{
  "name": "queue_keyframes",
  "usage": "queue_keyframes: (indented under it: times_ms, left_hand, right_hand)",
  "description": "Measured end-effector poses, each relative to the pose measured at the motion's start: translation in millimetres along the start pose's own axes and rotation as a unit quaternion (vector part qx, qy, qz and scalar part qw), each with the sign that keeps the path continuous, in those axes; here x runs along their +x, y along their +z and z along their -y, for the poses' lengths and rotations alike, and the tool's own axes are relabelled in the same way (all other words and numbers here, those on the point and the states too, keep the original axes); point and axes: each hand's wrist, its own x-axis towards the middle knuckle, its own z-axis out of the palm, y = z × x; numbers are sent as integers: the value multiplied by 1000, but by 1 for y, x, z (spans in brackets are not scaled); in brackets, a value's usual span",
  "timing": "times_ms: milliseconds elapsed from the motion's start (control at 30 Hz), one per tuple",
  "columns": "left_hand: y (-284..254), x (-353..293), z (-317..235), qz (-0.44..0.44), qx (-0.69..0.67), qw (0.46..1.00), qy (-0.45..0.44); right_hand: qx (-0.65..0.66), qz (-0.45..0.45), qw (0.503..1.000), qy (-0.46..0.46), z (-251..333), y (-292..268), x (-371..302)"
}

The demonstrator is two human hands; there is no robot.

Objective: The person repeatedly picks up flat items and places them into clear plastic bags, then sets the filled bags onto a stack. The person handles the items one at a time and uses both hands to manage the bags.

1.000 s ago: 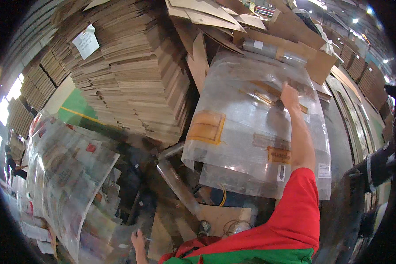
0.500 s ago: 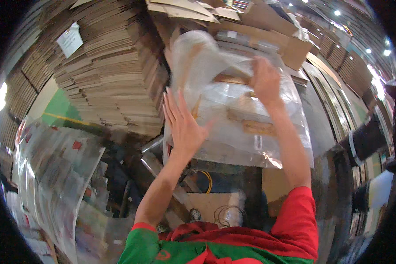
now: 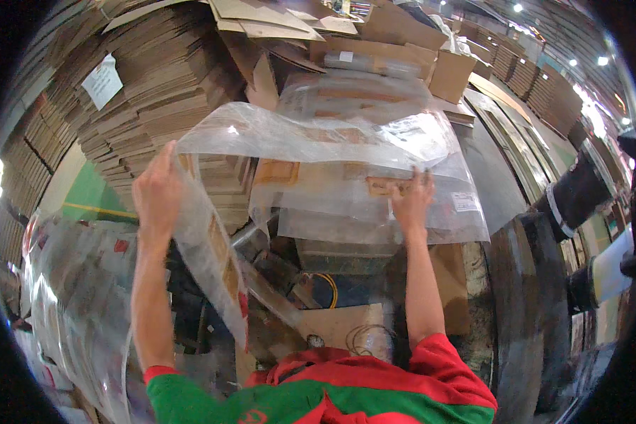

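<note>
Warehouse or factory, cardboard stacks (image 3: 166, 95), ceiling lights (image 3: 603, 61)

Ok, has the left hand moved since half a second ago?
Yes: the left hand has moved left, from the plastic pile's left edge to in front of the cardboard stack.

Print on held plastic sht (image 3: 261, 134) blurry; shirt (image 3: 374, 396) cut off @ btm.

The person wears a shirt (image 3: 374, 392) in red and green, with short sleeves. The left sleeve (image 3: 191, 399) is green and has a red edge; the right sleeve (image 3: 442, 364) is mostly red. On the green chest part there is a small reddish emblem (image 3: 252, 416). The left hand (image 3: 157, 191) and right hand (image 3: 413, 196) are bare.
</note>
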Motion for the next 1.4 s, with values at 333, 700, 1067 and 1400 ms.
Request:
queue_keyframes:
  times_ms: [333, 700, 1067, 1400]
  left_hand:
    - [-150, -58, 103, 68, 66, 995, -22]
    - [-341, -152, 217, 220, 237, 918, -228]
    - [-533, -303, 330, 276, 82, 768, -572]
    - [-619, -478, 533, 442, -194, 527, -700]
  right_hand:
    - [93, -77, 988, 99, -37, 64, 75]
    - [116, -146, 962, -199, 167, -17, 227]
    - [99, 52, 891, -441, 530, 59, 136]
    - [53, 394, 751, -528, 847, 114, -101]
